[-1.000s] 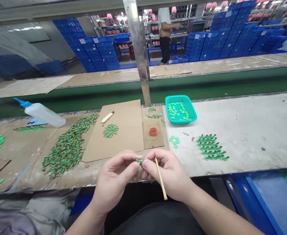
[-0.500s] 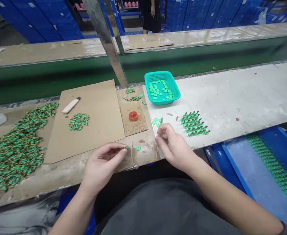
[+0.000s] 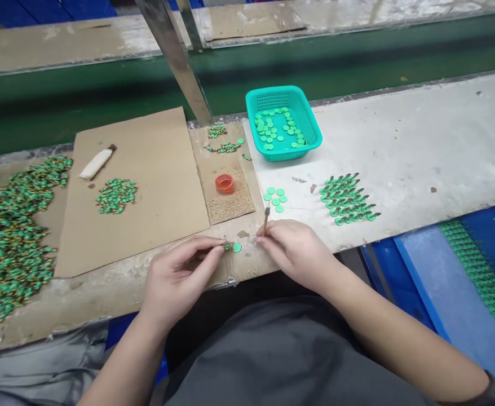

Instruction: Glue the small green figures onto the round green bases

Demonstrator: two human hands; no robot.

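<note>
My left hand [image 3: 184,276] is closed in a pinch on a small green-and-brown figure [image 3: 228,246], its far end showing past the fingertips. Right beside the figure lies a green disc [image 3: 237,247] on the bench edge; whether they touch I cannot tell. Between thumb and fingers my right hand [image 3: 296,245] grips a thin brush [image 3: 266,219], its dark end pointing up and away from me. Several loose green discs [image 3: 279,192] lie just beyond that hand. A red cap [image 3: 224,184] rests on a brown board in front of both hands.
At left are a large heap of figures [image 3: 14,242] and a smaller pile [image 3: 116,195] on cardboard [image 3: 163,192], near a white tube [image 3: 98,162]. A teal basket [image 3: 315,138] holds discs. Rows of figures on discs [image 3: 349,200] stand right. A blue bin [image 3: 425,282] sits below.
The view has tipped downward and nearer the bench. My left hand has brought the figure up close to the disc. In my right hand, the brush has turned and moved slightly left.
</note>
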